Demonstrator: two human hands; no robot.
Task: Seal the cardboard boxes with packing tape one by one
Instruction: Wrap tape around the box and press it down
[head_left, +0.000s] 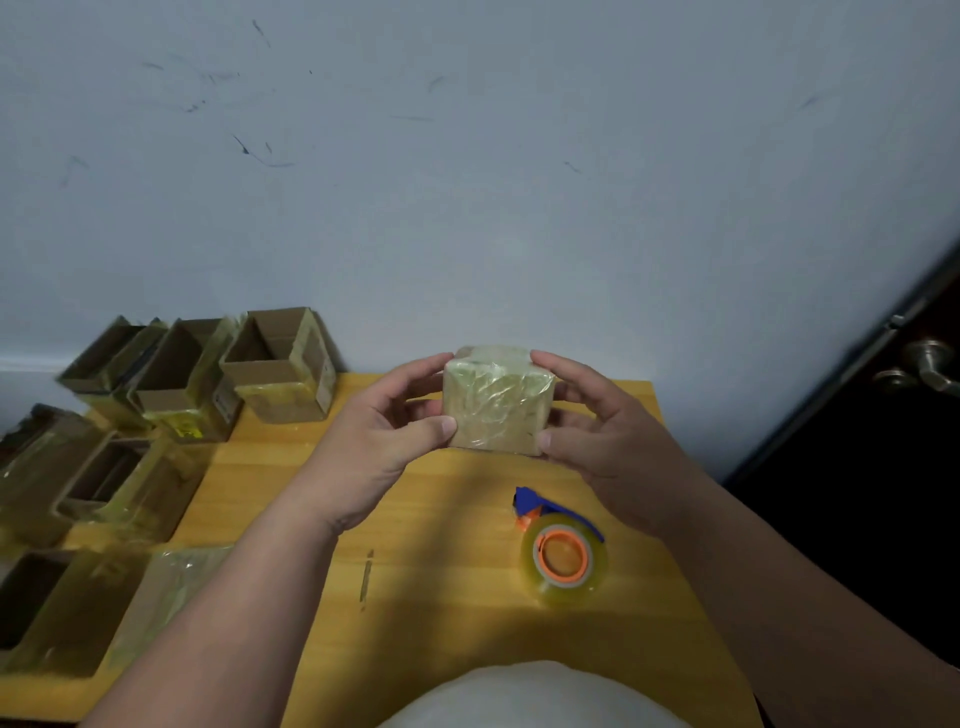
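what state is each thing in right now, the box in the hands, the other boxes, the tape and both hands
small box: closed, covered in tape, held between both hands
left hand: grips the small box's left side
right hand: grips its right side
tape dispenser: lying on the table, untouched
open boxes: tops open, unsealed, grouped at the table's left

Premises appear to be an ordinary room in a home or small office, used for improvised packing. Evidence: a small yellow wooden worktop (447, 519) set against a plain pale wall (467, 182) bearing dark scuff marks; a dark door (883, 467) with a metal lever handle (930, 366) at right; several open cardboard boxes (280, 364) crowded along the worktop's left side; one hand-held tape dispenser (563, 551). No industrial fittings visible.
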